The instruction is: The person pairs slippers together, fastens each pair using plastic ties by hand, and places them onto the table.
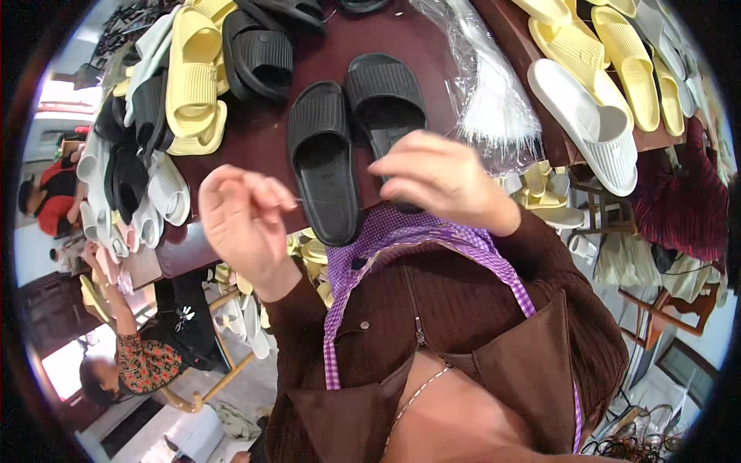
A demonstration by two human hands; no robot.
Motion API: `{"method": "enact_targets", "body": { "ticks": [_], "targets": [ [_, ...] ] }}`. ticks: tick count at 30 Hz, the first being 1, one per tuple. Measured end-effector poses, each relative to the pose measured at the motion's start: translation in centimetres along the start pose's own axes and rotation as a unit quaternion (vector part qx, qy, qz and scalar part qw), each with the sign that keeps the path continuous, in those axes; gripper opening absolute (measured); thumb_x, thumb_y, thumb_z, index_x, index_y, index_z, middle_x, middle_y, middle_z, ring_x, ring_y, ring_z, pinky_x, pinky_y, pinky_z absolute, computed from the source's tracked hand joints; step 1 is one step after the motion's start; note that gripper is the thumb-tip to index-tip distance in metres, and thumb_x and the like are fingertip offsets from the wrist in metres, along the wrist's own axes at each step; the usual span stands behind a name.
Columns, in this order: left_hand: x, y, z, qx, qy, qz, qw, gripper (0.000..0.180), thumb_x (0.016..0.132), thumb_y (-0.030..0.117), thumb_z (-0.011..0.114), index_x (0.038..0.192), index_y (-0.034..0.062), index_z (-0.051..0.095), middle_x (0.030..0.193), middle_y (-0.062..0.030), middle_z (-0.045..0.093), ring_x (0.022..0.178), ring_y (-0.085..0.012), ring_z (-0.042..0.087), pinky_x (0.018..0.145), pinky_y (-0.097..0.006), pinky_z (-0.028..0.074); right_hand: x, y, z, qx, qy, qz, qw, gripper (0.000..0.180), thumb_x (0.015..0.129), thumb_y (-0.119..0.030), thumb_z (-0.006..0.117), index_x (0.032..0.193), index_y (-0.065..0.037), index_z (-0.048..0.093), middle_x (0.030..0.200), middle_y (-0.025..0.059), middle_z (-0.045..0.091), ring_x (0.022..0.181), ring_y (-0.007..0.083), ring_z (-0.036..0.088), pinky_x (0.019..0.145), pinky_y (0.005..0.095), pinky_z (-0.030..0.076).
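Hands raised over black slipper pair

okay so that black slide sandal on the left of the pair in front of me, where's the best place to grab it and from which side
Probably by the wide strap of the left black slide. It lies sole down, heel towards you, and the strap arches over the footbed, leaving a gap for fingers. Come from the heel end, above; the right black slide crowds its right edge. The left hand is nearest for the grip.
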State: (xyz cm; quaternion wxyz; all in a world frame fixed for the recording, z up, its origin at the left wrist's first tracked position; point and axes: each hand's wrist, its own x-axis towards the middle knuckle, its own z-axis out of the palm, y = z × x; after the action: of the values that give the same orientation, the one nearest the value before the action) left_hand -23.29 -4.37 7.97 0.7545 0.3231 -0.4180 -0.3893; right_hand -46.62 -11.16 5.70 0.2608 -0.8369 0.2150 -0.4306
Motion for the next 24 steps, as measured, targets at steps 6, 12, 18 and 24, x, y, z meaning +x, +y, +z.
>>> {"method": "enact_targets", "body": {
  "ticks": [6,12,18,24],
  "targets": [
    [0.3,-0.9,2.6,-0.056,-0.071,-0.025,0.996,0.018,0.097,0.015,0.050,0.104,-0.0012,0.050,0.067,-0.0120,0.056,0.052,-0.0141,0.049,0.053,-0.030,0.050,1.3,-1.0,2.7,0.145,-0.085,0.052,0.984,0.014,0.081,-0.005,0.069,0.093,0.000,0.064,0.085,0.0080,0.064,0.070,0.0182,0.061,0.061,0.0273,0.049],
    [1.1,-1.6,3.6,-0.050,-0.054,-0.041,0.996,0.024,0.096,0.015,0.052,0.112,-0.0022,0.049,0.076,-0.0161,0.062,0.054,-0.0121,0.052,0.054,-0.026,0.049,2.3,-1.6,1.4,0.353,-0.120,0.237,0.897,0.004,0.087,-0.005,0.062,0.089,-0.002,0.062,0.075,0.0044,0.064,0.059,0.0078,0.055,0.051,0.0222,0.043],
    [-1.5,-3.6,3.8,0.004,-0.101,-0.226,0.969,0.035,0.093,0.014,0.056,0.123,-0.0018,0.047,0.084,-0.0154,0.066,0.054,-0.0076,0.051,0.054,-0.021,0.046,3.6,-0.9,-1.3,0.431,0.006,0.293,0.854,0.005,0.088,-0.005,0.058,0.084,-0.003,0.059,0.069,0.0043,0.061,0.051,0.0051,0.050,0.047,0.0183,0.037],
    [-2.4,-1.1,3.1,0.203,-0.139,-0.353,0.903,0.014,0.088,0.010,0.062,0.097,-0.0013,0.063,0.076,-0.0096,0.065,0.055,-0.0116,0.054,0.050,-0.023,0.043,2.2,1.6,-3.1,0.387,0.106,0.292,0.868,0.010,0.088,-0.008,0.056,0.079,-0.004,0.057,0.062,0.0019,0.057,0.049,0.0048,0.048,0.045,0.0179,0.034]
  ]
}}
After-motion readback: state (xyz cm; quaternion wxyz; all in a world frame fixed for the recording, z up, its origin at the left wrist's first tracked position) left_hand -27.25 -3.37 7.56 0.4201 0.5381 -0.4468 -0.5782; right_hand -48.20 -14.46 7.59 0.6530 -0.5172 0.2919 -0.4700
